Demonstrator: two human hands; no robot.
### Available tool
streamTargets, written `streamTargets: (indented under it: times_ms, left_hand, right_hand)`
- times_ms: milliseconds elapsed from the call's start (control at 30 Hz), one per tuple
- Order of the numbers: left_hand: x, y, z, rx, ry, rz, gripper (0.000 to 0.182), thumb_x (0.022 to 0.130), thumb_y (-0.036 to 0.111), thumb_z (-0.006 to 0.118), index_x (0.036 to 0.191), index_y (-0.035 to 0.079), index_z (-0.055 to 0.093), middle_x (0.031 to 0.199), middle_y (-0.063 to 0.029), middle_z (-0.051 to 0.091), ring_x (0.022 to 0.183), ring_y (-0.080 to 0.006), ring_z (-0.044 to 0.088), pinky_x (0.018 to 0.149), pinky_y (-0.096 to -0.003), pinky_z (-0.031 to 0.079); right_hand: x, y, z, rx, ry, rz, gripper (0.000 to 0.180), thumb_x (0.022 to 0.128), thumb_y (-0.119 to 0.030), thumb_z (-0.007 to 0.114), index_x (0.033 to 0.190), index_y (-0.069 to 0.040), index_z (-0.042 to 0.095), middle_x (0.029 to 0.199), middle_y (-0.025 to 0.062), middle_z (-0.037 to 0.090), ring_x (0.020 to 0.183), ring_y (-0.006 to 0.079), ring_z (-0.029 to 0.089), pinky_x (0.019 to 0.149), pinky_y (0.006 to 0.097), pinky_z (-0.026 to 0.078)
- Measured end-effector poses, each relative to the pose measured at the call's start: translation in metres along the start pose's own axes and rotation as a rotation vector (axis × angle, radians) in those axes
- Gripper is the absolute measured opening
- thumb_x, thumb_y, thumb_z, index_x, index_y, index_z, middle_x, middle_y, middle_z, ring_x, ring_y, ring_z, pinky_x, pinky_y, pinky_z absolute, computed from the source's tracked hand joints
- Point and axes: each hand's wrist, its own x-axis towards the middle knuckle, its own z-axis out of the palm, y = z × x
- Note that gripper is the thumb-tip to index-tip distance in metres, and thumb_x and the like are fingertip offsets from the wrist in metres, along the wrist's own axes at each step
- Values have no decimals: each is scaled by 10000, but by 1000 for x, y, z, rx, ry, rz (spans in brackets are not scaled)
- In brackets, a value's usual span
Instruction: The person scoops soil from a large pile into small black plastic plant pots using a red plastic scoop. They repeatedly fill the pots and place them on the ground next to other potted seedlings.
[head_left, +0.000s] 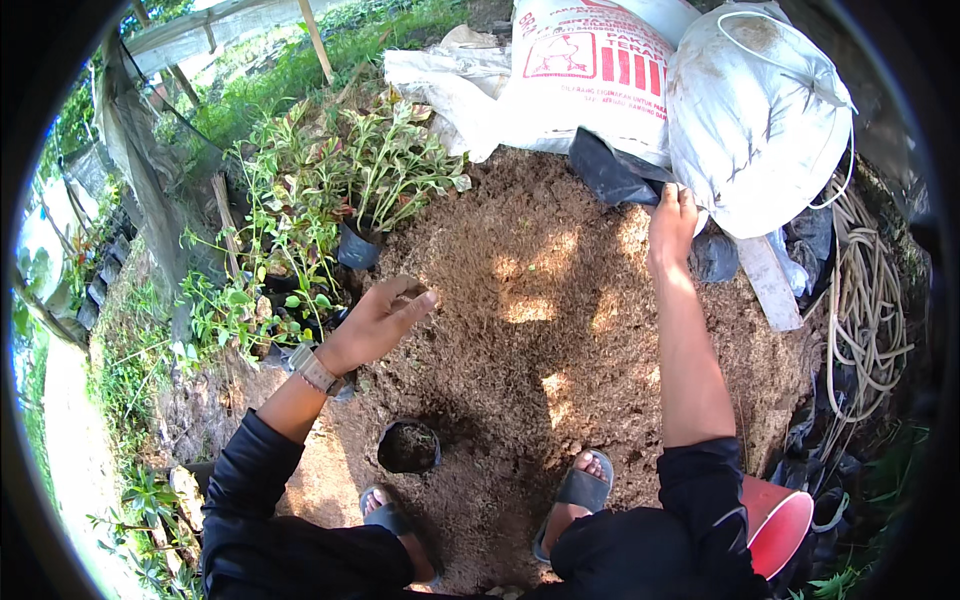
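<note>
Far out at the upper right, my right hand (673, 225) grips the edge of a black plastic planting bag (616, 174), which lies against the white sacks. My left hand (382, 319) hangs above the soil with nothing in it, fingers loosely curled and the thumb apart; a watch is on that wrist. Between my sandalled feet, closer to the left one, a soil-filled black planting bag (409, 447) stands on the ground. Loose brown soil mixed with husk (480, 352) spreads out before me.
Leafy potted plants (360, 172) crowd the left side. A printed white woven sack (577, 112) and a bulging white sack (750, 127) stand ahead. A wooden board (770, 281), a coiled hose (862, 300) and a red bucket (776, 525) lie on the right.
</note>
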Motion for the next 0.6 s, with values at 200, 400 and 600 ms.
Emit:
streamTargets:
  times_ms: [200,400,600]
  left_hand:
    - [-2,7,4,122,-29,39,372,975,340,587,966,-33,579,779,-30,533,675,-72,459,562,-282,414]
    - [-4,4,5,174,-13,-6,408,969,363,588,1013,-42,591,810,-72,561,736,-103,509,640,-298,465]
    - [-1,-1,6,207,-68,-8,427,968,368,591,1070,-46,571,817,-73,594,748,-107,531,660,-292,468]
  right_hand:
    - [-6,4,-6,-226,-364,152,192,925,-188,568,962,-1,544,890,95,587,827,182,525,767,346,434]
    - [-11,4,-8,-276,-302,165,528,879,-253,594,1314,3,441,1250,217,558,1207,334,505,1044,404,384]
    - [-9,8,-12,-349,-509,256,565,889,-235,538,1384,26,458,1258,268,576,1211,343,535,1043,403,388]
